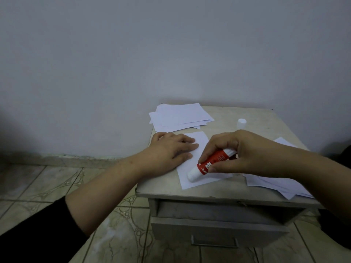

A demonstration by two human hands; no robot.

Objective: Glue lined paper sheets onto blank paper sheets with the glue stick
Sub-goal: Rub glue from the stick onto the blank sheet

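2 hands, glue stick (208, 165), paper sheet (201, 143)

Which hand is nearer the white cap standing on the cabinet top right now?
Right. The right hand, gripping the glue stick, lies just in front of the white cap. The left hand presses the paper sheet farther to the cap's left.

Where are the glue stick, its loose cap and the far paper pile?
glue stick (207, 165): head view, red label of the tube.
cap (242, 122): head view, its white side.
paper pile (180, 115): head view, top sheet's middle.
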